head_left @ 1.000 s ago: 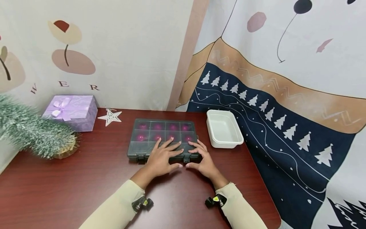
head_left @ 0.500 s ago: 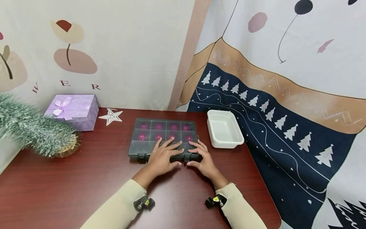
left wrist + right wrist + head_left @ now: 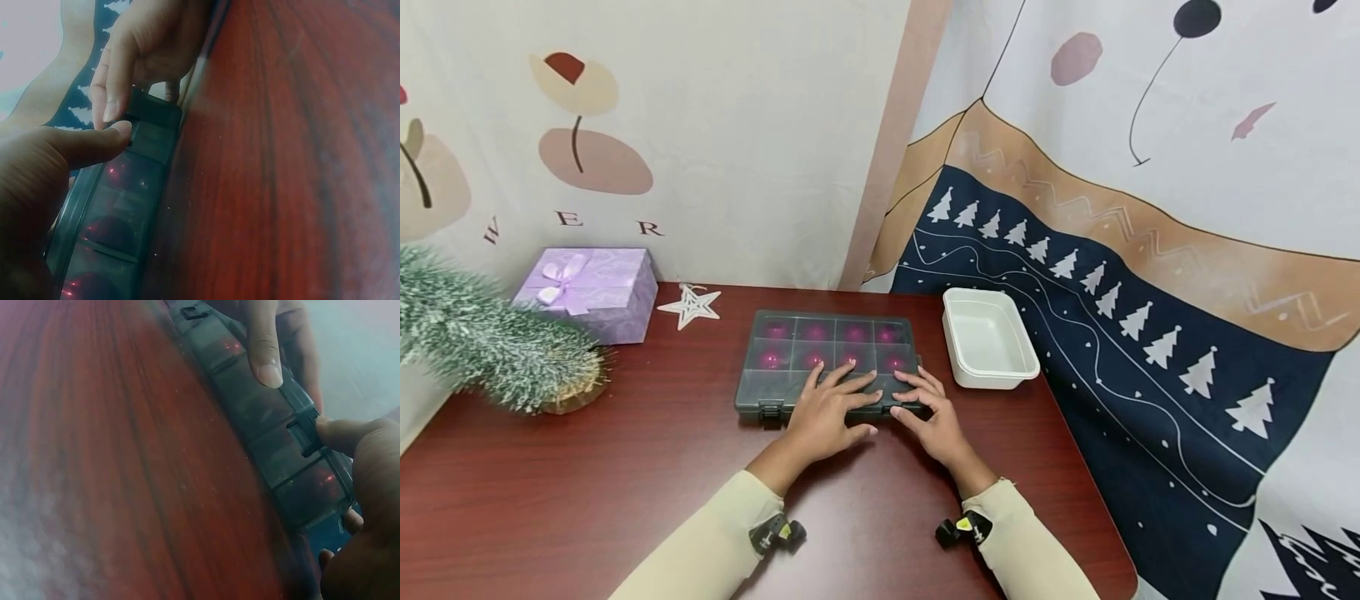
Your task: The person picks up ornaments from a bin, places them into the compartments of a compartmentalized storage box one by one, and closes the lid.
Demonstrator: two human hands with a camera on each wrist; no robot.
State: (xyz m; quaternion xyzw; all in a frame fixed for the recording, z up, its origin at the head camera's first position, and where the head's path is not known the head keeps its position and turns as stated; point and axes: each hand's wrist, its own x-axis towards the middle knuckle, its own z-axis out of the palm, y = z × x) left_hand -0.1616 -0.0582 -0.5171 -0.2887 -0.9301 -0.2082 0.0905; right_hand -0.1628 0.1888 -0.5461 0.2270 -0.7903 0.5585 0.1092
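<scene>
A dark, see-through compartment box (image 3: 775, 386) lies with its lid down on the table. Shiny dark pink balls (image 3: 770, 360) show through the lid in the back and middle rows. My left hand (image 3: 822, 418) rests on the lid with spread fingers, its thumb off the front edge. At the lid's right end lie the fingers of my right hand (image 3: 942, 427). Its thumb touches the front right latch (image 3: 304, 434), clearest in the right wrist view. The left latch (image 3: 771, 414) sits on the front edge, left of my left hand.
A white tub (image 3: 988, 340) stands right of the box, near the table's (image 3: 647, 467) right edge. At the left are a frosted small tree (image 3: 512, 350), a lilac gift box (image 3: 595, 292) and a white star (image 3: 688, 307). Printed cloths hang behind.
My right thumb has moved up from in front of the box onto the right latch. The left hand and the box stay almost still.
</scene>
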